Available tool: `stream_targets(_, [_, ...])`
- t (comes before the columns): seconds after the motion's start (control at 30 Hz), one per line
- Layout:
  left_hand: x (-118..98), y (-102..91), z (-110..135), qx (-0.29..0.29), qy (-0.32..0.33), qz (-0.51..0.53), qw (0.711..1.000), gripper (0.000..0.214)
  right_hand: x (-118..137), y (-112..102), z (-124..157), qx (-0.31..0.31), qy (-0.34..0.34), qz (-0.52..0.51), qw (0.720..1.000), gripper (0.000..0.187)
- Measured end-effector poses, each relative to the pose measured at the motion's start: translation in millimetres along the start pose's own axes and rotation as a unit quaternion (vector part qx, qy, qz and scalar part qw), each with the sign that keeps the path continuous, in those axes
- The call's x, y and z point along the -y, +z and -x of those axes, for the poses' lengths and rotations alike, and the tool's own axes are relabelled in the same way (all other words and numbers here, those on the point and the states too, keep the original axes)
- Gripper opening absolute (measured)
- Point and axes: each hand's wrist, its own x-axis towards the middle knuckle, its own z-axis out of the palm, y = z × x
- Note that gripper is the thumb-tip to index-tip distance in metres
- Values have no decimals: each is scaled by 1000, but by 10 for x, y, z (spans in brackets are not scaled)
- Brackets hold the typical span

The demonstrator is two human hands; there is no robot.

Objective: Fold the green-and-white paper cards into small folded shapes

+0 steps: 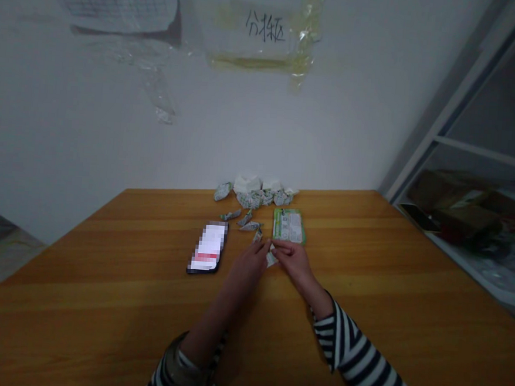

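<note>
My left hand (251, 263) and my right hand (294, 261) meet over the table, fingers closed in a pinch. Between them is a small whitish wrapper (271, 257), partly covered by the fingers; whether anything is inside I cannot tell. Just beyond my right hand lies a green-and-white printed packet (289, 226). Several thin twisted wrapper pieces (251, 226) are scattered past my left hand. Farther back, against the wall, sit crumpled printed wrappers (250, 199) and white crumpled tissue-like bits (247, 183).
A phone (210, 245) with a lit, blurred screen lies left of my hands on the wooden table (103, 253). A white wall (333, 122) with taped papers rises behind the table. To the right, a framed shelf (467, 152) holds cardboard boxes (467, 216).
</note>
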Motion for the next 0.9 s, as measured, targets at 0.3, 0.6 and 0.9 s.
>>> stream_targets(0.3, [-127,-44,-3,31,-46,-190,980,24,-11,232,129,-47,32,-52,997,30])
stream_targets(0.6, [-144,43,18,-33,50,2,998,42,0,191,98,-53,-34,-55,996,16])
stream_targets(0.9, [-25,94,-27,-40,35,187,981,42,15,114,75,-50,-77,-11,996,21])
